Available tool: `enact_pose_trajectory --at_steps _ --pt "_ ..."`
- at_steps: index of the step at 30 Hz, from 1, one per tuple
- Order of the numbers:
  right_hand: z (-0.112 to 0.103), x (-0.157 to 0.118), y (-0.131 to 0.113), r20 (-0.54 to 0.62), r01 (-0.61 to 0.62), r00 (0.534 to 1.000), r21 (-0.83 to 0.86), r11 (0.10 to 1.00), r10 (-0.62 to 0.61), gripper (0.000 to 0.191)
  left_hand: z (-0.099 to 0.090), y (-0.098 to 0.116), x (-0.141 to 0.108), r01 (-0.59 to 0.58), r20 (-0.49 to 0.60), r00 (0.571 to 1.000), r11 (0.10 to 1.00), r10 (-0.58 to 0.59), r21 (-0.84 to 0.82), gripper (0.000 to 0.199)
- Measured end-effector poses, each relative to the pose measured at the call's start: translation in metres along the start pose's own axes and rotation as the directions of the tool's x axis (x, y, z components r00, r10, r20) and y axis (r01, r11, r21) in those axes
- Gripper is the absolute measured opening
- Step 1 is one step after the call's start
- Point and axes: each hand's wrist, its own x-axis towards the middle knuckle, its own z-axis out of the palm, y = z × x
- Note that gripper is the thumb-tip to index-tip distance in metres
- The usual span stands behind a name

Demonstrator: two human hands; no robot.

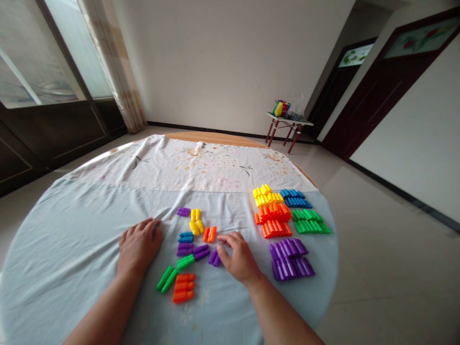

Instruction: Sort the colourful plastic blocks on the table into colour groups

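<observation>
My left hand (139,243) lies flat on the cloth, palm down, holding nothing, left of a loose scatter of small bullet-shaped plastic toy pieces. My right hand (237,256) hovers at the scatter's right side, thumb and forefinger apart. Its thumb is beside a purple piece (214,258), which it partly covers; whether they touch I cannot tell. Just beyond the fingertips lies an orange pair (209,234). Between my hands are yellow pieces (196,222), a blue piece (186,237), more purple pieces (185,249), green pieces (167,279) and an orange group (184,288).
Colour-sorted stacks stand on the right: yellow (266,195), blue (295,198), orange (273,220), green (311,221), purple (292,259). A wrinkled cloth (89,230) covers the round table. Behind it, a small folding table (305,122) holds a colourful bag (281,108).
</observation>
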Motion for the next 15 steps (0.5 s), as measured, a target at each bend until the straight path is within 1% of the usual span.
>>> enact_pose_trajectory --at_steps 6,9,11,13,15 --pt "0.006 0.002 0.003 0.036 0.018 0.999 -0.090 0.996 -0.015 0.018 -0.001 -0.004 0.002 -0.020 0.042 0.999 1.000 0.019 0.014 0.050" --pt "0.008 0.003 0.004 0.028 0.021 0.999 -0.125 0.992 -0.018 0.019 -0.003 -0.002 0.003 -0.034 0.070 0.997 0.999 0.032 0.024 0.052" --pt "0.008 0.004 0.004 0.015 0.029 1.000 -0.138 0.990 -0.028 0.019 -0.003 -0.001 0.004 -0.025 0.085 0.996 0.999 0.021 0.046 0.054" --pt "0.008 0.005 0.005 0.004 0.043 0.999 -0.153 0.987 -0.043 0.019 0.001 -0.004 0.006 -0.011 0.090 0.996 0.996 0.004 0.083 0.055" --pt "0.008 0.006 0.006 0.002 0.053 0.999 -0.171 0.984 -0.053 0.020 0.011 -0.011 0.009 -0.023 0.078 0.997 0.992 0.013 0.123 0.054"
